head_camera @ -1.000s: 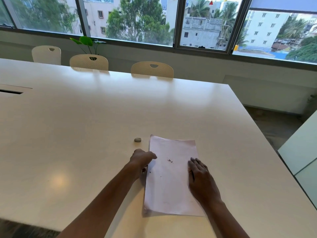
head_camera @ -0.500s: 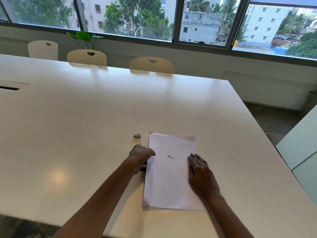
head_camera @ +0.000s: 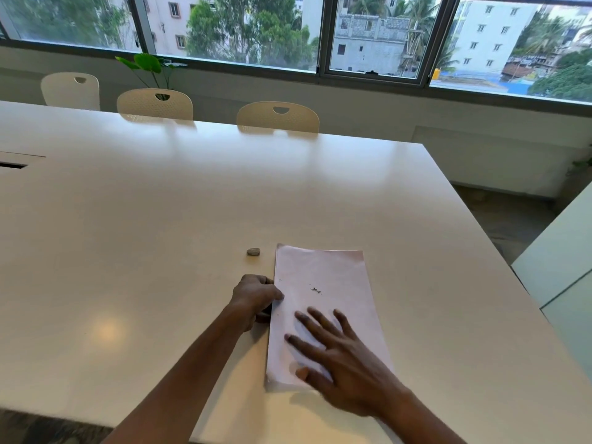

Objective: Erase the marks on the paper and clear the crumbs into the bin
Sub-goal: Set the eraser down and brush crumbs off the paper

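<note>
**Mia:** What moved?

**Sam:** The right hand (head_camera: 339, 363) did. Before, it lay at the right edge of the paper (head_camera: 323, 274) with its fingers close together. Now it is over the near middle of the sheet, and its fingers are straight and spread wide.

**Mia:** Is it holding anything?

**Sam:** No, it holds nothing. It looks a bit blurry, so I cannot tell if it presses on the paper or is just above it.

**Mia:** And the left hand (head_camera: 256, 298)?

**Sam:** It stayed where it was, at the left edge of the paper. Its fingers are curled in, like a loose fist, and its thumb tip touches the edge of the sheet. I cannot tell if it pinches the paper or only rests there.

**Mia:** Where is the paper?

**Sam:** It lies flat on the big white table (head_camera: 160, 219), close to the near edge, with its long side pointing away from the person.

**Mia:** Are there crumbs (head_camera: 315, 290)?

**Sam:** Yes, a few small dark bits sit in the middle of the paper, just past the right hand's fingertips.

**Mia:** What is that little grey thing?

**Sam:** That is the eraser (head_camera: 253, 251). It lies on the table just beside the far left corner of the paper, not touching it, and no hand is on it.

**Mia:** What else is there?

**Sam:** Three pale chairs (head_camera: 278, 116) stand at the far side of the table. A green plant (head_camera: 149, 64) stands behind them by the window (head_camera: 243, 27).
</note>
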The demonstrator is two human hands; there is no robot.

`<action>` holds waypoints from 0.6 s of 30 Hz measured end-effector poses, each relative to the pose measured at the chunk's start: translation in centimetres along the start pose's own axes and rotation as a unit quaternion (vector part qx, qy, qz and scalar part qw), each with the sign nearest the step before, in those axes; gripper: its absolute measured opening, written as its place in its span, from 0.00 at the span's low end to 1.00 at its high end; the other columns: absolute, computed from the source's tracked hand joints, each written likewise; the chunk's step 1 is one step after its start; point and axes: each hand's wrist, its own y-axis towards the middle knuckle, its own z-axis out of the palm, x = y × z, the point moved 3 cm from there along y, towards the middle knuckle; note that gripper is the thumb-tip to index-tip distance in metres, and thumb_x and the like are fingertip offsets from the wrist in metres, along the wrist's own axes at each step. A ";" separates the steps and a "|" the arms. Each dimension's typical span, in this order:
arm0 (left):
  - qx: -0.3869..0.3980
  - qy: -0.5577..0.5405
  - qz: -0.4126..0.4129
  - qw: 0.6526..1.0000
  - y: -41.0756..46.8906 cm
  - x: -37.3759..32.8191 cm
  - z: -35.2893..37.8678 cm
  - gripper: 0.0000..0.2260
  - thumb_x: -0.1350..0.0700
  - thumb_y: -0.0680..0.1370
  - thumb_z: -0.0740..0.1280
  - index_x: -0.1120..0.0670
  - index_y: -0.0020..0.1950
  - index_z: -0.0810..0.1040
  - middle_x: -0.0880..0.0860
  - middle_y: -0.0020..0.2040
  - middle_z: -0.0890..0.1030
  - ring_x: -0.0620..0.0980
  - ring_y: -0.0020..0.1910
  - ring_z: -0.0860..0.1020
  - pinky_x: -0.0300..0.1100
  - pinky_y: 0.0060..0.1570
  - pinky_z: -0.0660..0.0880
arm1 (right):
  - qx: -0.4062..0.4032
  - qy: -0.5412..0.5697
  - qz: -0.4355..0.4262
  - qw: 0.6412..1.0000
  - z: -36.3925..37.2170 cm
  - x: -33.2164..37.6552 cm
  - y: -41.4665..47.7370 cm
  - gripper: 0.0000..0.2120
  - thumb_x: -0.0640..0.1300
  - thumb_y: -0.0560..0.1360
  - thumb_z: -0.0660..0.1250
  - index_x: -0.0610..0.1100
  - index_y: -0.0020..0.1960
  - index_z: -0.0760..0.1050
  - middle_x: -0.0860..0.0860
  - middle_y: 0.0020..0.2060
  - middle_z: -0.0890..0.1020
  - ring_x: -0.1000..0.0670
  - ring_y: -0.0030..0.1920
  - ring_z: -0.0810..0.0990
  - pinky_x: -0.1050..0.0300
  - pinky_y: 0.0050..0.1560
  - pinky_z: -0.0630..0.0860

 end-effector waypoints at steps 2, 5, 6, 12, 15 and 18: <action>0.000 0.005 0.005 1.000 -0.1 0.0 0.1 0.06 0.64 0.76 0.73 0.58 0.52 0.83 0.58 0.50 0.85 0.57 0.47 0.85 0.47 0.38 0.83 | 0.037 -0.013 0.000 0.999 0.2 0.5 0.0 0.25 0.68 0.81 0.39 0.67 0.78 0.45 0.57 0.79 0.38 0.55 0.77 0.31 0.41 0.73 0.26; -0.007 -0.003 0.003 1.000 0.2 0.0 0.0 0.06 0.65 0.75 0.73 0.59 0.50 0.84 0.59 0.49 0.86 0.58 0.46 0.86 0.50 0.41 0.85 | 0.032 -0.064 0.048 0.996 0.2 -1.5 1.1 0.25 0.68 0.81 0.36 0.69 0.77 0.40 0.55 0.79 0.35 0.52 0.76 0.27 0.33 0.71 0.27; -0.009 -0.006 0.002 1.000 0.2 0.1 -0.1 0.06 0.66 0.75 0.74 0.59 0.50 0.84 0.59 0.49 0.86 0.58 0.46 0.86 0.51 0.42 0.85 | 0.029 -0.082 0.071 0.994 0.1 -2.5 1.6 0.25 0.68 0.81 0.36 0.68 0.77 0.39 0.55 0.79 0.35 0.51 0.76 0.27 0.31 0.71 0.28; -0.006 -0.013 0.006 1.000 0.1 0.2 0.0 0.06 0.65 0.74 0.74 0.59 0.51 0.84 0.60 0.49 0.85 0.58 0.46 0.86 0.51 0.43 0.85 | 0.023 -0.086 0.113 0.990 -0.5 -3.8 2.5 0.26 0.69 0.80 0.35 0.68 0.76 0.37 0.55 0.78 0.32 0.51 0.76 0.27 0.32 0.70 0.27; -0.001 -0.009 0.011 1.000 0.0 0.0 0.0 0.06 0.64 0.75 0.74 0.59 0.51 0.83 0.59 0.50 0.85 0.57 0.47 0.85 0.50 0.43 0.85 | 0.038 -0.063 0.038 0.997 0.0 -1.8 1.7 0.25 0.68 0.81 0.38 0.69 0.76 0.37 0.57 0.77 0.32 0.53 0.76 0.27 0.35 0.69 0.23; -0.009 -0.015 0.012 1.000 0.0 0.1 0.0 0.05 0.66 0.74 0.74 0.60 0.49 0.84 0.60 0.48 0.85 0.58 0.45 0.86 0.52 0.42 0.86 | 0.029 -0.081 0.091 0.992 0.5 -3.6 2.3 0.26 0.68 0.81 0.36 0.66 0.77 0.37 0.56 0.77 0.32 0.51 0.77 0.29 0.31 0.70 0.27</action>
